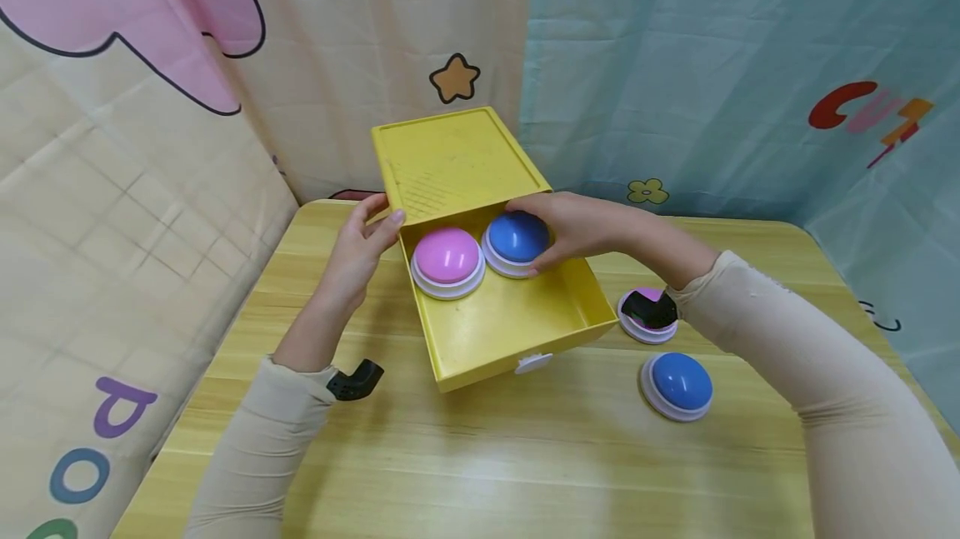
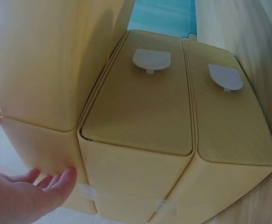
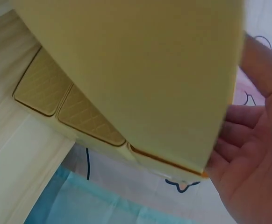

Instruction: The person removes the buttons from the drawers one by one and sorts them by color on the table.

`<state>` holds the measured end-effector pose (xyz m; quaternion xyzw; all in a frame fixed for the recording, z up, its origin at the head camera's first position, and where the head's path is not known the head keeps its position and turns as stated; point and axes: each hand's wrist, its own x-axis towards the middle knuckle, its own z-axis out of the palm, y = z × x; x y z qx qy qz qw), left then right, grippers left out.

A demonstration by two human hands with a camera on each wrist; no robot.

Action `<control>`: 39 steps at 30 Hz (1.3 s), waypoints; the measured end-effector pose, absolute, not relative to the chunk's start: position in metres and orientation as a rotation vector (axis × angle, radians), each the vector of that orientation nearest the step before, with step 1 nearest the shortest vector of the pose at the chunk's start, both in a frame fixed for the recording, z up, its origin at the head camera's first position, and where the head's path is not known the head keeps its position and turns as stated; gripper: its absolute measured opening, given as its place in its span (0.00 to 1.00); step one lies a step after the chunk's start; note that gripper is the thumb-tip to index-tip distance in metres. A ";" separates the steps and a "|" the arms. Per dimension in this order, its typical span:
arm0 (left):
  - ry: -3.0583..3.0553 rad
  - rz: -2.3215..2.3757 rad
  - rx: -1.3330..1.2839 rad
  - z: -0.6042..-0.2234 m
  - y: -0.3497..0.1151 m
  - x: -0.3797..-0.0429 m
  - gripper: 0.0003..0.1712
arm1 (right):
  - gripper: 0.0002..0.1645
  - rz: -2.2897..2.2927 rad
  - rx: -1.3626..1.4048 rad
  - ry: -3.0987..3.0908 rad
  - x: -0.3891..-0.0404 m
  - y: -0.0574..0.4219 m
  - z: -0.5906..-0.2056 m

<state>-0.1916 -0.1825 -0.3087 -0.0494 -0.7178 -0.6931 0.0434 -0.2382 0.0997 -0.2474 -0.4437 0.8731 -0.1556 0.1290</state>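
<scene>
A yellow drawer cabinet (image 1: 457,160) stands on the table, its top drawer (image 1: 495,326) pulled out. Inside, toward the back, sit a pink push button (image 1: 447,256) at left and a blue push button (image 1: 517,237) at right, both on white bases. My right hand (image 1: 577,222) reaches over the drawer's right wall and grips the blue button, thumb and fingers on opposite sides. My left hand (image 1: 352,256) holds the cabinet's left side near the front corner, thumb at the top edge. The left wrist view shows its fingertips on the side wall (image 2: 42,149).
On the table right of the drawer lie another pink push button (image 1: 637,318), partly covered by the black wrist camera (image 1: 651,310), and another blue push button (image 1: 681,382). Two lower drawers with white handles (image 2: 152,59) are closed. Printed curtains (image 1: 660,64) hang behind the table.
</scene>
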 end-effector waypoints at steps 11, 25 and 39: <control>-2.189 -2.131 -0.143 -0.312 -0.180 -0.192 0.36 | 0.42 -0.353 -1.249 2.581 -0.239 0.090 -0.256; -2.190 -2.115 -0.152 -0.311 -0.180 -0.193 0.37 | 0.39 -0.690 -1.426 2.545 -0.223 0.119 -0.243; -2.177 -2.121 -0.143 -0.309 -0.181 -0.193 0.36 | 0.38 -0.975 -1.310 2.697 -0.204 0.177 -0.217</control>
